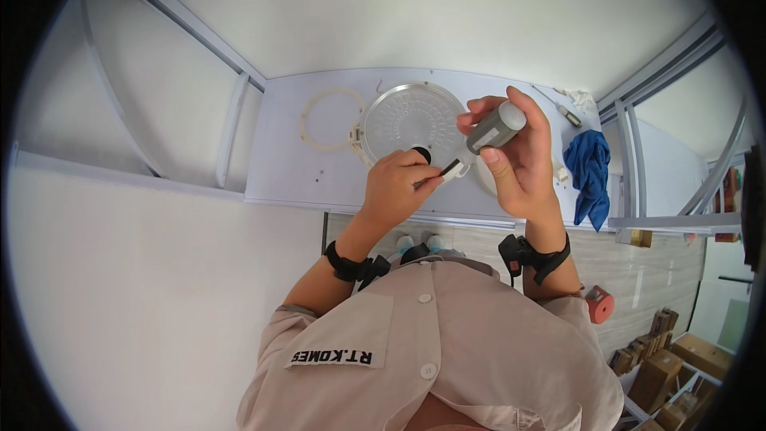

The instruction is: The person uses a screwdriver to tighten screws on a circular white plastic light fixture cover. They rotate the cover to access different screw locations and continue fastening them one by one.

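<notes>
My right hand (pixel 523 156) is wrapped around the thick grey handle of a screwdriver (pixel 495 129), its light-coloured butt end pointing up and to the right. The tool's lower end slants down toward my left hand (pixel 403 187), whose thumb and fingertips pinch together there. A small dark piece shows at those fingertips; its kind is too small to tell. Just beyond my left hand lies a round, silver-rimmed disc (pixel 387 116) with a patterned clear face. A black round part (pixel 422 154) shows at its near edge, partly covered by my fingers.
A thin cream ring (pixel 306 124) lies left of the disc on the white table (pixel 279 168). Another round pale part (pixel 484 181) sits partly under my right hand. To the right are a second screwdriver (pixel 569 116), a crumpled blue cloth (pixel 589 172) and white tissue (pixel 582 99). Metal frames flank the table.
</notes>
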The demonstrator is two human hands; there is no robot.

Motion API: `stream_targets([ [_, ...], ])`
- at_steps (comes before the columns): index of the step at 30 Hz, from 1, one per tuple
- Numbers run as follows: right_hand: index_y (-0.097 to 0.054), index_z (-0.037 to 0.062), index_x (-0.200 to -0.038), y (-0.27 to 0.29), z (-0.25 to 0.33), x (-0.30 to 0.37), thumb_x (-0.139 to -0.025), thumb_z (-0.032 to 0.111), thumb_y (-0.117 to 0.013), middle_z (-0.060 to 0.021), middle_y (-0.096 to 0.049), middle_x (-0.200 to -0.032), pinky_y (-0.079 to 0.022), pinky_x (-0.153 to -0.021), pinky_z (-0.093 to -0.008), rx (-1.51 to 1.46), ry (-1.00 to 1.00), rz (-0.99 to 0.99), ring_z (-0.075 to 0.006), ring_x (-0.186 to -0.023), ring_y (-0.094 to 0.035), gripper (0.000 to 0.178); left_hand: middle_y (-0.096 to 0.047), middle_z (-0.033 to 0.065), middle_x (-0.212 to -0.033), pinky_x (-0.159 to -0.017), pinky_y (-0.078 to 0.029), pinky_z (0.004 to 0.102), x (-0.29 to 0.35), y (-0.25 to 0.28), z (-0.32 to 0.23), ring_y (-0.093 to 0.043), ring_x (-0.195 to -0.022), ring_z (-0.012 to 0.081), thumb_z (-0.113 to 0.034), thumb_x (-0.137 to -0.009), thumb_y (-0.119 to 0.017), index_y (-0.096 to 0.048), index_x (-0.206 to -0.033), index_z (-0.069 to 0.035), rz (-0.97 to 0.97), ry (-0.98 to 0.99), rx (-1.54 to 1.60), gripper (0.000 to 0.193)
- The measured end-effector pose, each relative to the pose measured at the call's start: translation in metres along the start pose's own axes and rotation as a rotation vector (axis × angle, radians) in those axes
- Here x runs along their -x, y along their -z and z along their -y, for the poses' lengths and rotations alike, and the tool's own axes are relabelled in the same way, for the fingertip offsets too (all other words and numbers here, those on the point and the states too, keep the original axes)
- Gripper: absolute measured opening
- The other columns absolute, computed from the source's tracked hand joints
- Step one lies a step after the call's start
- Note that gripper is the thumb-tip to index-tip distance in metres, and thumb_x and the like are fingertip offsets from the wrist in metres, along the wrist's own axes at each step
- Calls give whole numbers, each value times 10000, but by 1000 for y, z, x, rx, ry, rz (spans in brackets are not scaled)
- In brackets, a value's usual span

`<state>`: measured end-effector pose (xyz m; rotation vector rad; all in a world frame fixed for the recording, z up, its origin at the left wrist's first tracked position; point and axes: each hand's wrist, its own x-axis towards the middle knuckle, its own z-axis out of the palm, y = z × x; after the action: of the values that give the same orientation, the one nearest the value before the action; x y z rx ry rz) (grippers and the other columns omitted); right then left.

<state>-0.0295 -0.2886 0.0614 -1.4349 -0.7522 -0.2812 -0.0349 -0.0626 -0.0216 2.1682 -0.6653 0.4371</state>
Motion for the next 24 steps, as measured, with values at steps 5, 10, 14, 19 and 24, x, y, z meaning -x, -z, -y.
stream_targets([
  [5, -390, 85, -1661, -1, -3, 0, -1030, -26, -734, -232, -634, -1446, -625, -1032, -462, 38, 45, -31, -325, -1258, -720, 726, -723, -29, -858, -684, -559, 367, 1, -1, 2, -688, -767, 214, -157, -805, -932, -864, -904, -153, -4, 5, -7, 120],
  [10, -404, 86, -1630, 1, -11, 4, -964, 19, -854, -261, -634, -1409, -659, -1003, -500, 132, 108, -76, -349, -1220, -729, 806, -739, -18, -872, -671, -552, 375, 1, -1, 1, -691, -770, 216, -170, -805, -942, -867, -894, -133, 2, 13, -9, 121],
  [14, -409, 93, -1617, 4, -15, 3, -927, 34, -899, -271, -639, -1393, -675, -986, -507, 229, 196, -63, -363, -1212, -732, 849, -738, -16, -863, -660, -549, 374, 1, -1, 3, -690, -763, 215, -171, -801, -946, -863, -884, -127, -1, 4, -7, 125],
  [19, -383, 101, -1651, 7, -6, 0, -985, 58, -843, -290, -630, -1452, -645, -1028, -517, 192, 141, 62, -382, -1243, -727, 810, -732, -27, -854, -685, -561, 367, 2, -2, 4, -695, -769, 215, -164, -786, -940, -866, -897, -147, -4, 5, -3, 134],
  [24, -370, 102, -1672, 3, 8, -3, -1039, 66, -776, -299, -609, -1524, -597, -1102, -531, 106, 3, 97, -392, -1280, -717, 754, -734, -26, -863, -690, -565, 367, 1, 0, 2, -701, -780, 215, -163, -791, -938, -866, -901, -147, 2, 20, 15, 132],
])
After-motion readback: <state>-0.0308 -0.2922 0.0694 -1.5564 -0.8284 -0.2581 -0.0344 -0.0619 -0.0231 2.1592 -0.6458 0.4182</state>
